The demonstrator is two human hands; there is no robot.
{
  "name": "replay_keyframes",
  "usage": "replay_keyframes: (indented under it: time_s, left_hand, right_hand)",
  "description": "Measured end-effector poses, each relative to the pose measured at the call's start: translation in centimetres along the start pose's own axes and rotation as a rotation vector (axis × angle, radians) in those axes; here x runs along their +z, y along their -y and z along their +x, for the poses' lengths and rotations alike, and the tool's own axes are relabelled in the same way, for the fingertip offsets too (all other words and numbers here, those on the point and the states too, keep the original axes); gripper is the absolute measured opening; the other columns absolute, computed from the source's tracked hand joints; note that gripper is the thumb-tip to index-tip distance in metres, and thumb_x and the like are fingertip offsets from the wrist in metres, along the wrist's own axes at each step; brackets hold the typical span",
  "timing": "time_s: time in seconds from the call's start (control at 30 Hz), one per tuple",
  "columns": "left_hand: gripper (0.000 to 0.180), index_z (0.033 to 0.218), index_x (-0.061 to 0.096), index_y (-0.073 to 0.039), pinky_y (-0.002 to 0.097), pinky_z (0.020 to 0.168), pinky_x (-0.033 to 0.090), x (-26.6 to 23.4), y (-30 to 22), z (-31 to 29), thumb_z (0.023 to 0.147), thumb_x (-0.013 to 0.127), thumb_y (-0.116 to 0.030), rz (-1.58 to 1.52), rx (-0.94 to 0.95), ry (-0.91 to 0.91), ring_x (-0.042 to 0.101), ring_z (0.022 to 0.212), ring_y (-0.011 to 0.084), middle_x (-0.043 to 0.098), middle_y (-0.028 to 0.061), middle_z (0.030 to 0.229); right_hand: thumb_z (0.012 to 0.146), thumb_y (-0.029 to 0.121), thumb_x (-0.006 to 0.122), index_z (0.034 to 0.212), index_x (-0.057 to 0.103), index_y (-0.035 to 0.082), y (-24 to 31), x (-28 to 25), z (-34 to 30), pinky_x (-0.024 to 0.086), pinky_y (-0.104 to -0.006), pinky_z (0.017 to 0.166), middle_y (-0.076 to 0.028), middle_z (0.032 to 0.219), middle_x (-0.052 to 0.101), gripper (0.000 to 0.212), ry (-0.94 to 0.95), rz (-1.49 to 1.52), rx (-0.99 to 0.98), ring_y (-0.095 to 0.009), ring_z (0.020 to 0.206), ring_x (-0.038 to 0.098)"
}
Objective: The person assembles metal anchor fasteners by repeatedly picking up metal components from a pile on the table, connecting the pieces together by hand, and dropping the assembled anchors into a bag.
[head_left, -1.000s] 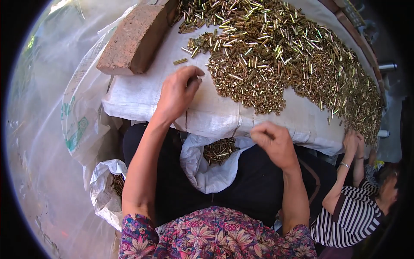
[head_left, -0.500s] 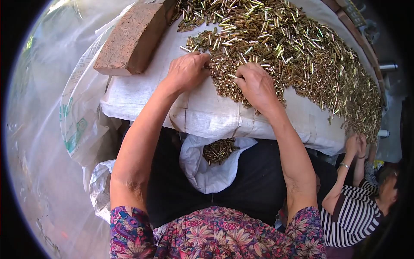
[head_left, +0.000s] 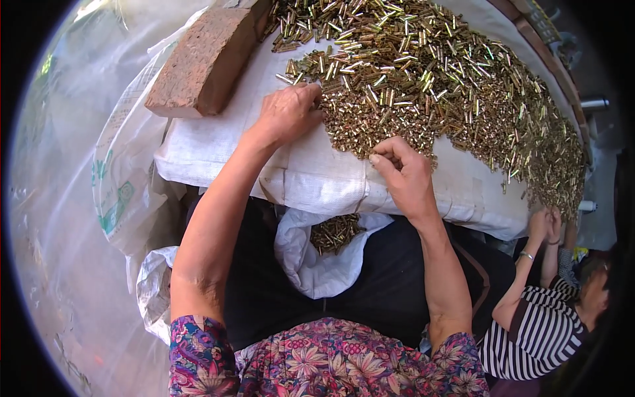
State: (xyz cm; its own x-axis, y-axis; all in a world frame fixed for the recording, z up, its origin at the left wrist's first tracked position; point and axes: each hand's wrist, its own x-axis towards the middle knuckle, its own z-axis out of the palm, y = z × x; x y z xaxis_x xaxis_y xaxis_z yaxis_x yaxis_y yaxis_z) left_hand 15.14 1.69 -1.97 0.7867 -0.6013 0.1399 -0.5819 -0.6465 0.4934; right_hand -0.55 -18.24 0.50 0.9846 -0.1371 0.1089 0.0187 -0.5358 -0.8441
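A broad heap of small brass-coloured metal tubes (head_left: 397, 79) is spread over the white cloth sheet (head_left: 225, 149). At its left edge rests my left hand (head_left: 289, 114), fingers bent and closed against the tubes, with the fingertips partly hidden. My right hand (head_left: 407, 175) is at the near edge of the heap, thumb and curled fingers drawn together. Whatever lies between them is too small to name. An open white woven bag (head_left: 321, 281) sits in my lap between my legs, with more of the metal tubes (head_left: 335, 233) inside.
A reddish brick (head_left: 192, 66) lies at the sheet's left corner. Clear plastic sheeting (head_left: 73, 198) hangs on the left. To the right, a person in a striped top (head_left: 539, 331) has both hands (head_left: 544, 225) at the heap's edge. A brown rim (head_left: 549, 53) borders the far right.
My right hand has come down and slightly right, off the middle of the heap to its near edge. My left hand has barely moved.
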Motion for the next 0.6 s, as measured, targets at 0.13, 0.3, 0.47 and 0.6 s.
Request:
replay_keyframes:
  time_s: [0.13,0.3,0.47,0.6]
  left_hand:
    - [0.022,0.087,0.059,-0.005,0.0468,0.074,0.048,0.5,0.6,0.2,0.078,0.067,-0.024,-0.047,0.043,-0.018,0.063,0.088,0.0347,0.064,0.0137,0.088]
    - [0.016,0.085,0.059,-0.002,0.0466,0.072,0.049,-0.3,0.3,-1.4,0.078,0.062,-0.016,-0.01,0.03,-0.019,0.063,0.083,0.0378,0.064,0.0177,0.081]
    - [0.012,0.087,0.06,0.0,0.0411,0.067,0.05,-2.0,-1.7,-4.8,0.079,0.061,-0.009,-0.224,0.024,-0.123,0.065,0.072,0.0316,0.064,0.0171,0.074]
    - [0.007,0.089,0.059,0.0,0.0265,0.061,0.048,-3.2,-5.4,-8.0,0.085,0.06,-0.006,-0.873,-0.224,0.058,0.06,0.066,0.0118,0.06,0.004,0.073]
  right_hand:
    - [0.086,0.01,0.064,0.095,0.061,-0.001,0.4,-0.2,-1.4,0.049,-0.0302,0.07,-0.012,0.081,0.065,0.014,0.075,0.073,0.088,-0.014,0.073,0.061]
    - [0.091,0.008,0.062,0.092,0.061,0.002,1.1,0.2,-3.1,0.042,-0.0204,0.061,0.003,0.073,0.055,0.006,0.111,0.466,0.184,-0.003,0.065,0.047]
    - [0.093,0.01,0.061,0.095,0.06,0.002,1.4,0.6,-4.2,0.045,-0.021,0.063,0.001,0.076,0.058,0.008,0.123,0.547,0.16,-0.005,0.067,0.053]
    - [0.092,0.006,0.061,0.094,0.061,0.002,2.2,0.1,-4.5,0.043,-0.0204,0.062,0.005,0.08,0.057,0.004,0.155,0.503,0.151,-0.002,0.072,0.051]
